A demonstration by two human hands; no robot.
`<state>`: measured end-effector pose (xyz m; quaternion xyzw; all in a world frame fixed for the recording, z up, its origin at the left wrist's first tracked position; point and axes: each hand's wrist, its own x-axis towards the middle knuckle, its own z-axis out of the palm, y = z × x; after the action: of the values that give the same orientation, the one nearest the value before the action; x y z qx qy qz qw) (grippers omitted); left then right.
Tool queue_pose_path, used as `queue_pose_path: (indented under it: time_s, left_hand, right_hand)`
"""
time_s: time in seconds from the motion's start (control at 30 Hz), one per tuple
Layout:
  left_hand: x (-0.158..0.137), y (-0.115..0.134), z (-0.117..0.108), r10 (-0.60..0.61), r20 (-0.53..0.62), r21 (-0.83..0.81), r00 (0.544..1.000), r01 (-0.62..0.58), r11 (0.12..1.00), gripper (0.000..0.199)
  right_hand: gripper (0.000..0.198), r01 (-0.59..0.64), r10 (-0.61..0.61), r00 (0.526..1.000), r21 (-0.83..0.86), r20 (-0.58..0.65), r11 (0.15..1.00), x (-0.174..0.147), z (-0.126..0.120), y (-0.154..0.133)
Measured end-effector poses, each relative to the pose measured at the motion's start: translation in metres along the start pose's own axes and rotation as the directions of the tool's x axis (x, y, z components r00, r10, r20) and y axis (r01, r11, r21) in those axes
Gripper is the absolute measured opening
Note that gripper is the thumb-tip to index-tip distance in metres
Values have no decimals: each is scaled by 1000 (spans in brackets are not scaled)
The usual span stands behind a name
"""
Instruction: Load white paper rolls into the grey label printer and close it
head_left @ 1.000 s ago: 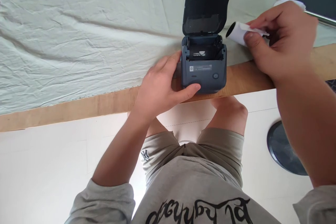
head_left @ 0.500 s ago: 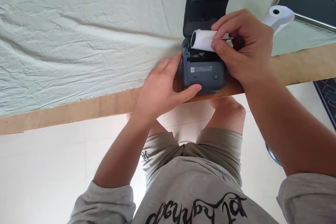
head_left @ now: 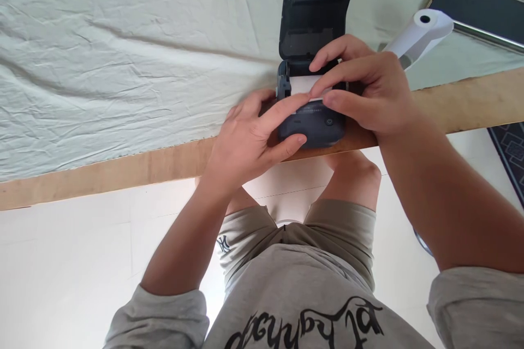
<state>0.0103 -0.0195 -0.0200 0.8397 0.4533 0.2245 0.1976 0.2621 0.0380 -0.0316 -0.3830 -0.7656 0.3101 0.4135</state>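
Observation:
A small dark portable printer (head_left: 311, 131) stands at the table edge, its black lid (head_left: 313, 16) raised at the back. Inside its bay lies a white paper roll (head_left: 301, 86), partly hidden by fingers. My left hand (head_left: 249, 139) wraps the printer's left side, thumb against the front and index finger reaching over to the paper. From the right, my right hand (head_left: 368, 87) has thumb and index finger closed at the paper's front edge, with other fingers above the bay. The two index fingertips nearly meet.
A larger white paper roll (head_left: 426, 32) lies on the pale cloth (head_left: 143, 65) at the right. Behind it is a dark phone (head_left: 487, 11). A bare wooden strip (head_left: 164, 161) forms the table's front edge, above my knees.
The paper roll went from above the printer, in my right hand, down into the bay. My left index finger moved from the printer's side onto the paper. The lid stays raised.

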Motion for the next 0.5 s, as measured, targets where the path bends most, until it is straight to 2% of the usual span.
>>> queue_pose_path:
  time_s: [0.07, 0.13, 0.2, 0.27, 0.3, 0.37, 0.43, 0.5]
  left_hand:
    - [-1, -1, 1, 7, -2, 34, 1000, -7, 999, 53]
    - [-2, -2, 2, 16, 1, 48, 1000, -16, 999, 50]
    - [-2, -3, 2, 22, 9, 50, 1000, -22, 999, 49]
    - [-2, -4, 2, 17, 15, 49, 1000, -17, 999, 48]
    - [-2, -4, 2, 13, 16, 52, 1000, -14, 999, 48]
    - [-2, -3, 1, 3, 19, 61, 1000, -4, 998, 49]
    - [-1, -3, 1, -2, 24, 68, 1000, 0, 998, 50]
    - [-2, -2, 1, 3, 27, 65, 1000, -5, 998, 54]
  right_hand:
    - [68, -6, 7, 999, 15, -40, 1000, 0, 2, 0]
    - [71, -13, 14, 990, 9, -143, 1000, -1, 3, 1]
    - [55, -32, 27, 966, -16, -258, 999, -2, 4, 1]
    - [35, -82, 65, 951, -43, -302, 996, -2, 4, 0]
    - [35, -110, 90, 953, -56, -289, 992, -3, 3, -1]
    - [57, -151, 129, 969, -89, -210, 985, -2, 1, -5]
    - [79, -149, 135, 984, -127, -113, 981, 1, -1, -8]
    - [89, -127, 123, 992, -157, -35, 979, 3, -3, -9]
